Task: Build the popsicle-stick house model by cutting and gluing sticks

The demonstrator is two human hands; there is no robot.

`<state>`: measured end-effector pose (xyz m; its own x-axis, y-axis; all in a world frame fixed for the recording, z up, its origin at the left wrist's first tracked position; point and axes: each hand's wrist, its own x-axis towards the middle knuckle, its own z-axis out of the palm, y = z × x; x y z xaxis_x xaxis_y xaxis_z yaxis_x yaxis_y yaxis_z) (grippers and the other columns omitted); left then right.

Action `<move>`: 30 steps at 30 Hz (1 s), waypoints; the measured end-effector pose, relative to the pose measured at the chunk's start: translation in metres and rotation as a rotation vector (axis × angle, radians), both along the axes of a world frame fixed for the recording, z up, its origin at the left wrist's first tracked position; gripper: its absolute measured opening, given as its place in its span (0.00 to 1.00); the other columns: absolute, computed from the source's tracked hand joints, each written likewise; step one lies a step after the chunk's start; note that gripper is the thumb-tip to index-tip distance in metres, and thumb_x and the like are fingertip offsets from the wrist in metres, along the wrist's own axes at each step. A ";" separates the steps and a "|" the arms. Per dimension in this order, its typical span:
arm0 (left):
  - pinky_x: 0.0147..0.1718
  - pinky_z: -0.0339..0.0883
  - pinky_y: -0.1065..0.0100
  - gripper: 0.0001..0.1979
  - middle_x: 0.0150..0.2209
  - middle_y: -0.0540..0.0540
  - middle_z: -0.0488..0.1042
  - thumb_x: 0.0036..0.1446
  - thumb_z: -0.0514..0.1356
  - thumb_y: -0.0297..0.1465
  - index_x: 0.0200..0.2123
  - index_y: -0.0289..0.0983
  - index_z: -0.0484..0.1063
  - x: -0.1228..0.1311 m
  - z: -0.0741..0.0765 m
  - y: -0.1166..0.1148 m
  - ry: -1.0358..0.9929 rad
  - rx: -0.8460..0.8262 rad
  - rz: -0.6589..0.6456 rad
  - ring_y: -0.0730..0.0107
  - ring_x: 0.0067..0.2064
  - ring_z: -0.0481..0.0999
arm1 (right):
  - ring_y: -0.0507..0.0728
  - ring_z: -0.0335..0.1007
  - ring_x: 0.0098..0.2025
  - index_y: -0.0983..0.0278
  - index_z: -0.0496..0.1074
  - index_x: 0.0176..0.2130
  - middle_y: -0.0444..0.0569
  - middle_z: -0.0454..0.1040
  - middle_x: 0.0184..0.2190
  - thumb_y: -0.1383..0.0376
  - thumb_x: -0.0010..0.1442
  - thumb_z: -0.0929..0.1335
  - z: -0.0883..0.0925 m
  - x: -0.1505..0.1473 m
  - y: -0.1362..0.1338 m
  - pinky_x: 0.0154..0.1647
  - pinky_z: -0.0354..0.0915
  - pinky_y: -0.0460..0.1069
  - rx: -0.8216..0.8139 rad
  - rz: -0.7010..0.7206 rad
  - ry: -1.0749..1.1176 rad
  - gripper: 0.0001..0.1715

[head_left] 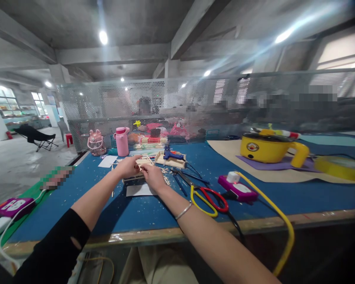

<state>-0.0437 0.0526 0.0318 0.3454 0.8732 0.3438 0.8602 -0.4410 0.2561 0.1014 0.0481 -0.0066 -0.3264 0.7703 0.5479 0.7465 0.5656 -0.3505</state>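
Both my arms reach out over a blue table. My left hand and my right hand meet over a small structure of wooden craft sticks. Both hands have their fingers closed in a pinch on its sticks. A white sheet of paper lies under the structure. Loose wooden sticks are scattered around it.
A blue glue gun rests on a wooden frame behind. Red-and-yellow scissors, a purple power strip with a yellow cable, a yellow pot and a pink bottle are on the table. A mesh screen stands at the back.
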 end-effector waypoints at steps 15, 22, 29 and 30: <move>0.28 0.60 0.74 0.32 0.29 0.46 0.75 0.44 0.58 0.29 0.55 0.34 0.57 -0.001 0.002 -0.002 -0.024 -0.034 -0.015 0.70 0.30 0.72 | 0.52 0.69 0.32 0.61 0.74 0.33 0.44 0.76 0.29 0.67 0.53 0.63 -0.013 -0.003 0.013 0.32 0.59 0.44 -0.084 0.057 0.232 0.11; 0.28 0.61 0.74 0.31 0.29 0.47 0.75 0.44 0.58 0.28 0.55 0.34 0.58 -0.001 0.003 -0.003 -0.042 -0.031 -0.044 0.70 0.30 0.72 | 0.53 0.66 0.35 0.60 0.76 0.32 0.49 0.72 0.34 0.64 0.54 0.63 -0.009 -0.003 0.009 0.32 0.57 0.45 -0.032 -0.037 0.063 0.12; 0.28 0.61 0.74 0.30 0.29 0.46 0.75 0.45 0.57 0.28 0.54 0.34 0.60 0.000 0.004 -0.006 -0.044 -0.017 -0.029 0.70 0.30 0.72 | 0.52 0.64 0.35 0.61 0.75 0.31 0.49 0.70 0.32 0.65 0.56 0.61 -0.003 -0.004 0.003 0.31 0.55 0.45 -0.042 -0.048 0.008 0.13; 0.28 0.61 0.74 0.30 0.29 0.46 0.75 0.45 0.57 0.28 0.54 0.34 0.59 0.000 0.003 -0.005 -0.050 -0.022 -0.024 0.70 0.29 0.72 | 0.52 0.64 0.35 0.61 0.75 0.31 0.48 0.70 0.31 0.65 0.56 0.61 -0.003 -0.003 0.003 0.32 0.55 0.45 -0.048 -0.038 0.023 0.13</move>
